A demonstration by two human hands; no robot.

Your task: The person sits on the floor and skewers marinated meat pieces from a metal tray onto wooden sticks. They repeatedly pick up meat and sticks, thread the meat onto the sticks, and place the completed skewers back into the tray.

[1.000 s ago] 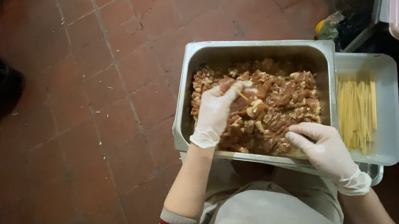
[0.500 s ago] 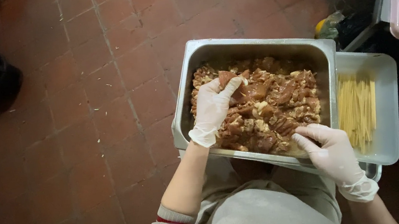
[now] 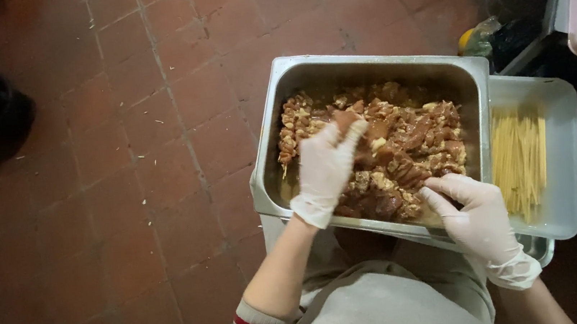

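Meat (image 3: 403, 152) in brown chunks fills the deep steel pan (image 3: 372, 65) in front of me, piled mostly toward the near side and the right; my left hand (image 3: 324, 172), in a thin white glove, lies flat on the heap near the pan's left half, fingers (image 3: 333, 139) spread and only gently curled, resting on the pieces, with one reddish chunk showing at the fingertips, though I cannot tell whether I actually have hold of it; my right hand (image 3: 479, 216), gloved the same way, sits at the pan's near right corner, fingers bent down into the meat at the rim, and I cannot tell whether they pinch a piece or just press on it; a short skewer already loaded with chunks (image 3: 289, 136) lies along the pan's left wall; just beside the pan on the right, touching it, stands a pale plastic tray (image 3: 565, 174) holding a bundle of bare wooden sticks (image 3: 520, 161); both containers rest over my lap, above a floor of red tiles (image 3: 126, 202).
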